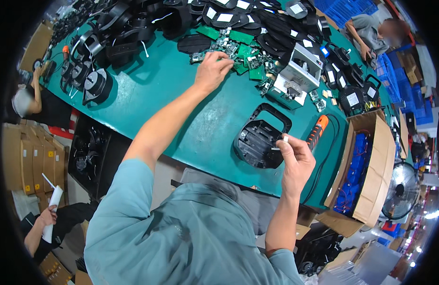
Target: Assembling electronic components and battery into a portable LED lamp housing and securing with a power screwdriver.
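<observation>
My left hand (212, 72) is at the near edge of a heap of small circuit boards (248, 53), its fingers curled together. Whatever lies between those fingertips is hidden. My right hand (298, 164) pinches a small white piece (285, 138) between thumb and forefinger, too small to identify. Just left of it, a black plastic housing (257, 142) with a loop handle lies on the table, its hollow inside facing up. Beyond, a grey metal fixture (298, 76) stands beside the boards.
On the green table (191, 128), an orange-handled tool (319, 130) with a black cable lies right of the housing. A cardboard box (378, 166) of blue packs stands at the right edge. Black housings (98, 85) crowd the left and back. Other people (371, 35) work nearby. A fan (400, 190) stands right.
</observation>
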`<act>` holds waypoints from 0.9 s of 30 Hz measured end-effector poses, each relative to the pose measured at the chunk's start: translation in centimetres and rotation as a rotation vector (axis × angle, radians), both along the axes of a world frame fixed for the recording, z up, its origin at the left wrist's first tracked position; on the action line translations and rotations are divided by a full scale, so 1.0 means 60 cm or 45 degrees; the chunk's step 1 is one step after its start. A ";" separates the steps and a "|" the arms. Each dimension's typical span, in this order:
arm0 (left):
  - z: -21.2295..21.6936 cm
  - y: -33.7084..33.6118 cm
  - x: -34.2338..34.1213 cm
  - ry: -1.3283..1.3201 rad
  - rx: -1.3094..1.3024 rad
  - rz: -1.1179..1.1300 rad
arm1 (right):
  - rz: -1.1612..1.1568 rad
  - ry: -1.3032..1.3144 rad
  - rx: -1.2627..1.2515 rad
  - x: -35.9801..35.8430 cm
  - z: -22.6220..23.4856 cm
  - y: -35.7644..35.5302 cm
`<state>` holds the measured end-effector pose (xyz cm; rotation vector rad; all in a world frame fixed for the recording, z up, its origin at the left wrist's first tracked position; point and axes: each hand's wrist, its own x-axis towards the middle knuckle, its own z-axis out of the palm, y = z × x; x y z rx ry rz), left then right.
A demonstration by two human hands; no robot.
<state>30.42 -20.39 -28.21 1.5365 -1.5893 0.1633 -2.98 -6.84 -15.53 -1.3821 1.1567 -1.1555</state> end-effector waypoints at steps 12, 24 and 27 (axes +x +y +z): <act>0.192 0.183 -0.100 1.831 0.562 -0.355 | 0.120 0.249 -0.232 -0.006 0.017 0.004; 0.244 0.251 -0.201 1.574 0.897 -0.728 | 0.182 0.397 -0.312 -0.019 0.027 -0.013; 0.246 0.250 -0.209 1.519 0.936 -0.758 | 0.165 0.443 -0.333 -0.020 0.024 -0.014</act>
